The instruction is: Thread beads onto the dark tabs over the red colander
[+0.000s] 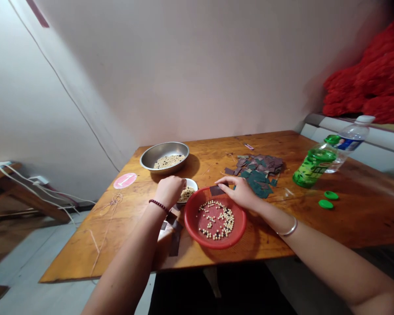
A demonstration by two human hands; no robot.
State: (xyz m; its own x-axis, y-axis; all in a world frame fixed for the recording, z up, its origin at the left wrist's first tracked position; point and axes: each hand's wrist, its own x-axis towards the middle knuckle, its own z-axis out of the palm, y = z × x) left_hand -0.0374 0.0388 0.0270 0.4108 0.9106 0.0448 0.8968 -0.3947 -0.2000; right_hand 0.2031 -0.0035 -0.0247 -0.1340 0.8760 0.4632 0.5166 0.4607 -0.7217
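Note:
My left hand (171,191) is curled at the left rim of a small white bowl (192,183) of pale bead-like grains; its fingertips are hidden, and so is whatever they hold. Between the thumb and fingers of my right hand (239,190) is a dark rectangular patch (218,189), held over the far rim of a red plastic basket (192,232). Pale round beads (228,218), with a few dark ones among them, lie scattered inside the basket. Under my left wrist are more dark strips (175,243), partly covered by the arm.
A steel basin (146,164) with mixed grains stands at the back left. Brown and green patches (258,175) are heaped at right. Beyond them are a green bottle (311,164), a clear bottle (354,135) and green lids (325,204). Pink string (100,245) lies near a round sign (124,180).

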